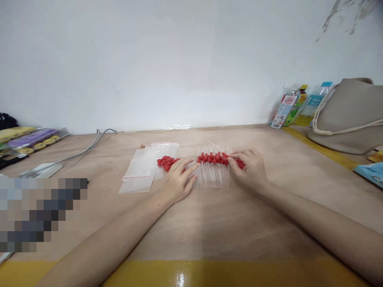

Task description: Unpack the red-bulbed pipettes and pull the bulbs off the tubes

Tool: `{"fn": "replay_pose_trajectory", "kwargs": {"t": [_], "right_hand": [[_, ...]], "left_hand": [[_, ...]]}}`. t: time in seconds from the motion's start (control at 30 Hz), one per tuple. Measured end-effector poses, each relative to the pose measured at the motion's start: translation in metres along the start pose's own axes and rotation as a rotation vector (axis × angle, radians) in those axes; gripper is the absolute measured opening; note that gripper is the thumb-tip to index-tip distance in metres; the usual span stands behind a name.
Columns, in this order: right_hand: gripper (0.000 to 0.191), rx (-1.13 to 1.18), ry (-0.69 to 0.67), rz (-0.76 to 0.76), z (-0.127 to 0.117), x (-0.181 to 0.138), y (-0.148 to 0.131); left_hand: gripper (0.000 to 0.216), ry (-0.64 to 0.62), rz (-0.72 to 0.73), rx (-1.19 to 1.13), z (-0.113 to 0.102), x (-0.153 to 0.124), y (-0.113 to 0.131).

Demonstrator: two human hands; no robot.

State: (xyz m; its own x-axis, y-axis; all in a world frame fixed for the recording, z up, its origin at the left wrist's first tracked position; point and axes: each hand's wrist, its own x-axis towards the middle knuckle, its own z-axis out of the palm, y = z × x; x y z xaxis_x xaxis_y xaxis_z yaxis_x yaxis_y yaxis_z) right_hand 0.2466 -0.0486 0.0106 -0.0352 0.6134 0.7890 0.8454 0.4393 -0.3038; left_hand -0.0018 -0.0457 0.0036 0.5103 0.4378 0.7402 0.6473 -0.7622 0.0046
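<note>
A row of slim clear tubes (214, 177) lies side by side on the table, with red rubber bulbs (211, 158) along their far ends, like droppers. My right hand (249, 165) is closed at the row's right end, thumb and fingertips pinching a red rubber bulb; more red shows beneath its palm. At the left, my left hand (180, 179) rests over some clear tubes with its fingers apart, partly hiding them. Just beyond its knuckles is a pile of loose red bulbs (167, 161). Thin pale sticks or tubes (220, 148) stick out behind the row.
Clear zip bags (137, 171) lie left of the pile. A grey cable (89, 147) and packaged yellow and purple items (32, 137) are farther left. Bottles (314, 103), a carton (284, 111) and a beige bag (350, 111) stand at the right. Yellow tape (191, 273) lines the front edge.
</note>
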Motion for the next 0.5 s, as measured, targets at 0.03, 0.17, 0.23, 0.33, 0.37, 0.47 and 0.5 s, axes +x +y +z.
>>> {"fn": "replay_pose_trajectory", "kwargs": {"t": [0.03,0.17,0.23,0.33,0.37,0.47,0.5], "right_hand": [[0.017,0.019,0.005,-0.067,-0.001,-0.006,-0.003],[0.012,0.137,-0.078,-0.27,-0.004,-0.022,-0.013],[0.013,0.189,-0.108,-0.33,-0.005,-0.025,-0.015],[0.014,0.215,-0.134,-0.359,-0.005,-0.026,-0.017],[0.014,0.211,-0.142,-0.361,-0.006,-0.026,-0.017],[0.017,0.166,-0.162,-0.362,-0.006,-0.026,-0.022],[0.02,0.141,-0.165,-0.366,-0.005,-0.026,-0.025]], "left_hand": [[0.035,0.008,0.009,0.017,0.0,0.001,0.001],[0.041,-0.022,0.079,0.077,-0.001,0.004,0.004],[0.038,-0.043,0.114,0.089,-0.002,0.006,0.004],[0.027,-0.045,0.17,0.077,-0.003,0.006,0.004],[0.023,-0.045,0.186,0.073,-0.003,0.006,0.003],[0.016,-0.048,0.213,0.081,-0.004,0.007,0.004],[0.015,-0.05,0.218,0.085,-0.005,0.007,0.005]]}}
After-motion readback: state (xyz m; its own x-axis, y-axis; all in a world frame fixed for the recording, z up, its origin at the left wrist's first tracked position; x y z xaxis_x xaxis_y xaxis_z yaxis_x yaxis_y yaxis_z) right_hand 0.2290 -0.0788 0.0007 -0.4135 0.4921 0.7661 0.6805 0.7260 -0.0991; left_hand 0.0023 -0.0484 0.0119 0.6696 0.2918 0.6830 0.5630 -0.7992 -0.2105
